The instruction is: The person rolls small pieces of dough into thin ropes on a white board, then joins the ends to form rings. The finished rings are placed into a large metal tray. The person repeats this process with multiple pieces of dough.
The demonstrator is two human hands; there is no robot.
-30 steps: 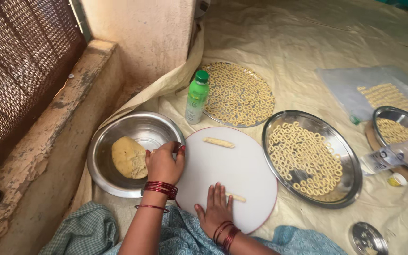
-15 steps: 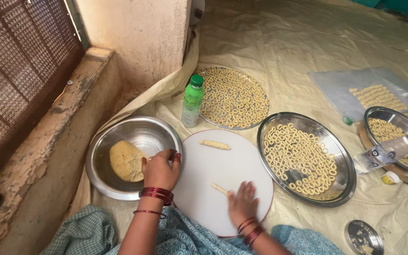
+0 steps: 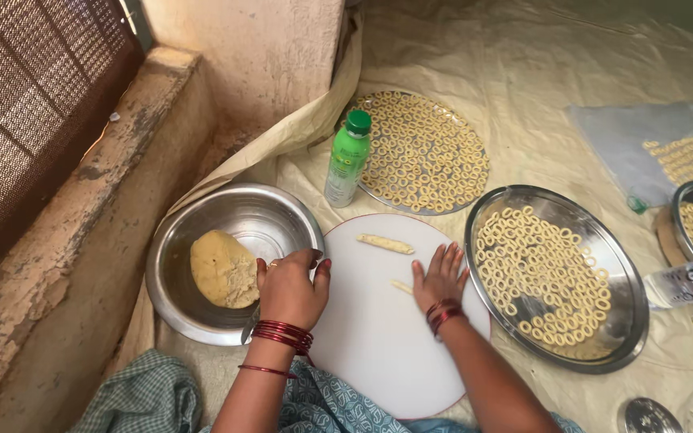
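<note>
Now the right hand (image 3: 440, 277) presses flat on a soft dough strip (image 3: 400, 286) on the white board (image 3: 378, 337), while the left hand (image 3: 290, 289), beside that board, pinches something I cannot make out.

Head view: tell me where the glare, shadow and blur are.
Head view: soft daylight; bright glare on the steel bowl wall and a duller sheen on the ring-filled tray; the mesh screen at left sits in deep shadow; left hand and right hand are sharp; straight edges bend slightly toward the corners.
</note>
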